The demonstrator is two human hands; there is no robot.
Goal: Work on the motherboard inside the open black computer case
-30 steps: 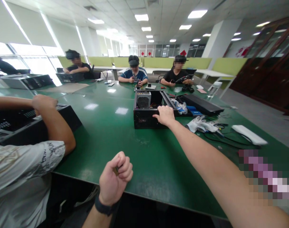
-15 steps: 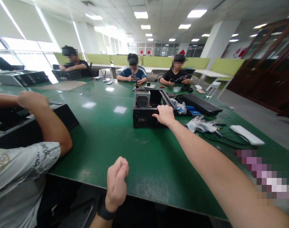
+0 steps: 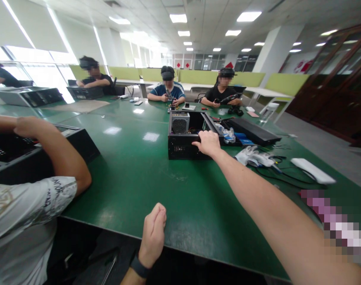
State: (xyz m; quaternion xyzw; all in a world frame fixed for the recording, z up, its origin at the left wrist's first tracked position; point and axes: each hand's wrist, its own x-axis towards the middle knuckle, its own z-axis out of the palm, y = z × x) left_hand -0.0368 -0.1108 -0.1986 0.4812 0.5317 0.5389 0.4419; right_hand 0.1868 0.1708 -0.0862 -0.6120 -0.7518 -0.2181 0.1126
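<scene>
One-handed, gripped the computer case [image 3: 183, 145] with right fingers [image 3: 202, 135] hooked over its edge; held left fingers [image 3: 160, 217] curled, hiding anything inside; likely needed steady pressure.

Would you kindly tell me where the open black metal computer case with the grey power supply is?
In the head view, that case sits right of centre on the green tabletop, its near edge under the right hand, left of crumpled white gloves.

Glossy green tabletop [image 3: 133, 174] — matt black metal computer case [image 3: 182, 141]
</scene>
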